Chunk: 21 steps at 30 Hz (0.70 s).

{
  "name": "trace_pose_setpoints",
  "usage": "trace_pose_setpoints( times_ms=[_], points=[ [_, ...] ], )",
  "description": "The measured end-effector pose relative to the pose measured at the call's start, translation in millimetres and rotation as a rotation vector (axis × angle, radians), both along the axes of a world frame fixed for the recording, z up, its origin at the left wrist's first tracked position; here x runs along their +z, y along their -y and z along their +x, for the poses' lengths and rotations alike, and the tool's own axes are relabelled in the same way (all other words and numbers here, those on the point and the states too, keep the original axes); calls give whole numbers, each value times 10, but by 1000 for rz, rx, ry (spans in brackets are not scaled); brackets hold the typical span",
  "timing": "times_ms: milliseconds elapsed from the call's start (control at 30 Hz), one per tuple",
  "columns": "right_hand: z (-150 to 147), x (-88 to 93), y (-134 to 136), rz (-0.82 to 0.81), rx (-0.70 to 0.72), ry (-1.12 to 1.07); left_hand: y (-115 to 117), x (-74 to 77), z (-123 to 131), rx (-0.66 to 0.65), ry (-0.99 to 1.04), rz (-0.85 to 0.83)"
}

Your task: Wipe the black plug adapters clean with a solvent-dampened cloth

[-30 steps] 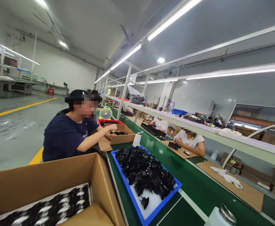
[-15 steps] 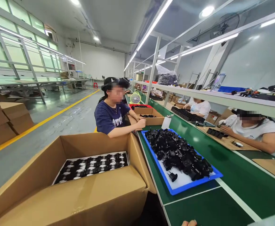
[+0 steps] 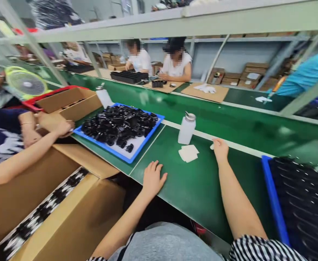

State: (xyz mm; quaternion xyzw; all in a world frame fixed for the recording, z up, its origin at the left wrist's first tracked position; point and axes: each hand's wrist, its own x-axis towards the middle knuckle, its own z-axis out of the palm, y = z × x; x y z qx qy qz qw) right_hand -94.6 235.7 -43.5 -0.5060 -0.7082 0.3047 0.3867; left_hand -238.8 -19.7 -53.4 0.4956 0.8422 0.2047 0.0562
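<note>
My left hand [image 3: 153, 179] rests at the front edge of the green work surface [image 3: 175, 181], fingers spread and nothing in them. Farther right, my right hand [image 3: 221, 149] is closed, and a small white piece [image 3: 212, 146] pokes out at its fingertips; most of that piece is hidden. Between my hands lie a few overlapping white square pads [image 3: 188, 153]. Behind the pads stands an upright white bottle [image 3: 186, 129] with a metal top. To the left, a blue-rimmed tray [image 3: 131, 158] carries a heap of black plug adapters [image 3: 118, 123].
At right is a blue tray [image 3: 274, 206] with rows of black parts. An open carton [image 3: 66, 214] stands at lower left beside a co-worker's arm [image 3: 31, 154]. A second white bottle [image 3: 104, 97] and a green fan [image 3: 25, 82] are farther left. Other people sit across the belt.
The view has swung right and down. Both my hands and forearms now show, where only some fingertips showed at the bottom edge. The adapter tray now appears farther left.
</note>
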Motion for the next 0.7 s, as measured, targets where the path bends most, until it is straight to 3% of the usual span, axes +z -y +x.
trace_pose_setpoints(
  times_ms=[100, 233, 400, 533, 700],
  points=[
    [73, -74, -89, -63, -50, -24, -251, 123, -7, -67, 78, -24],
    [-12, -116, -147, -88, -16, -68, -839, 354, 45, -187, 161, -69],
    [-6, -178, -210, -97, 12, -94, -1469, 429, 173, -73, 174, -186],
    [-4, -216, -245, -87, 12, -88, -1568, 363, 199, -20, 224, -196],
    [-10, -252, -274, -98, 8, -71, -1500, 353, 171, -63, 334, -64]
  ],
)
